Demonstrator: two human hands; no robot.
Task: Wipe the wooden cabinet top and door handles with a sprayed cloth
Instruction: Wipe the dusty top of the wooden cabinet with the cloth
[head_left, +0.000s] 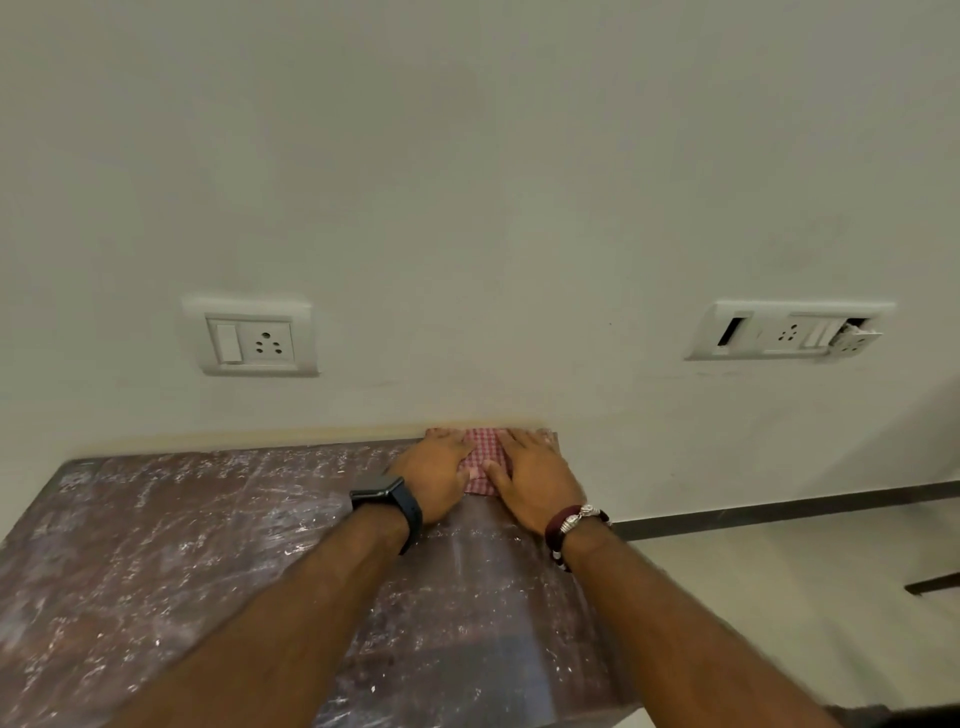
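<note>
— Where does the cloth lie?
— On the worktop, at its back right corner against the wall.
— And the hands?
— Left hand and right hand rest on it, side by side

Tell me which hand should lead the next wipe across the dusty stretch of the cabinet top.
Left, probably. Both hands press the checked cloth in the far right corner; the left hand sits nearer the unwiped cabinet top, while the right hand lies by the right edge.

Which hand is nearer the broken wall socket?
The right hand. It presses the checked cloth at the cabinet top's far right corner, below and left of the broken socket. The left hand lies further left.
</note>
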